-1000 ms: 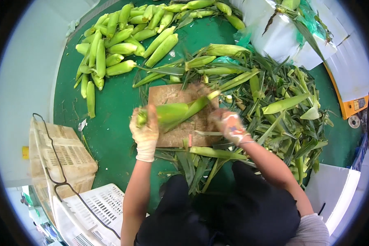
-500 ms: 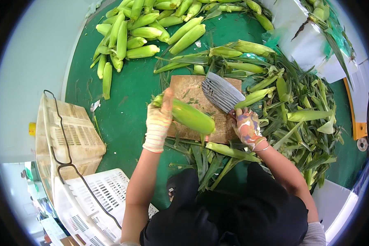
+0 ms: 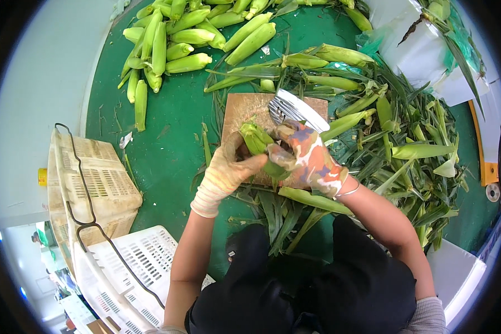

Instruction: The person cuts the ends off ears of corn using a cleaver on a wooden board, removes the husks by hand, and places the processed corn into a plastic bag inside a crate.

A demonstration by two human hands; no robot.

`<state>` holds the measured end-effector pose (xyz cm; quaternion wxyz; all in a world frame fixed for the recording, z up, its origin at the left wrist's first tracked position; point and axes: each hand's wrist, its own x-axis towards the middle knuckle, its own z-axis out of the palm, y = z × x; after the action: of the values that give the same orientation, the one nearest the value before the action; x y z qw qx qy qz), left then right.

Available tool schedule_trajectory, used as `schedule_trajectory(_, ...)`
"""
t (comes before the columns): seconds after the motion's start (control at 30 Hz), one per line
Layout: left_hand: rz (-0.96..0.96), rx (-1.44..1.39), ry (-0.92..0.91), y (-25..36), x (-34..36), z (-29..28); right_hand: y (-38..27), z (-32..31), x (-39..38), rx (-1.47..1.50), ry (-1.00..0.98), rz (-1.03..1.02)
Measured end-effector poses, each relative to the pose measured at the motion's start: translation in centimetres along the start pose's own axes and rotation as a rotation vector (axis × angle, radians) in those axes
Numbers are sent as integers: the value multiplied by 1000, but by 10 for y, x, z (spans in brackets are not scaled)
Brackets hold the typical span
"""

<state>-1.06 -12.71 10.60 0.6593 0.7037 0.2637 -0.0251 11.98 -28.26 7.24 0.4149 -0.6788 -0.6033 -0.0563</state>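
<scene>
A green husked ear of corn (image 3: 255, 138) is held over the wooden cutting board (image 3: 236, 106) between my two gloved hands. My left hand (image 3: 226, 165), in a pale striped glove, has its fingers and thumb curled round the ear from the left. My right hand (image 3: 313, 157), in a camouflage-patterned glove, closes on the same ear from the right. Just beyond the right hand is a cleaver (image 3: 299, 110), its blade tilted over the board. The cleaver's handle is hidden, so whether the right hand still touches it I cannot tell.
Trimmed green corn ears (image 3: 189, 36) are piled at the far left of the green table (image 3: 167, 111). Stripped husks and leaves (image 3: 412, 183) heap up on the right. Two plastic crates (image 3: 100, 178) stand at the left, and a husked ear (image 3: 312, 200) lies before the board.
My right hand has left its grip at the cleaver's handle end and moved left onto the corn. The ear has turned more upright in my left hand, and the blade has tilted.
</scene>
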Motion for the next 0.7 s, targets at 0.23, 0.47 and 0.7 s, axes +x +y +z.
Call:
schedule_trajectory(0.23, 134, -297, -8, -48, 6, 12, 0, 3, 7, 537, -210, 551)
schedule_trajectory(0.47, 259, -1023, 110, -34, 17, 16, -19, -33, -4, 1469, 373, 922)
schedule_trajectory(0.7, 375, -1085, 256, -5, 35, -36, 2, -173, -131, -667, 14, 1028)
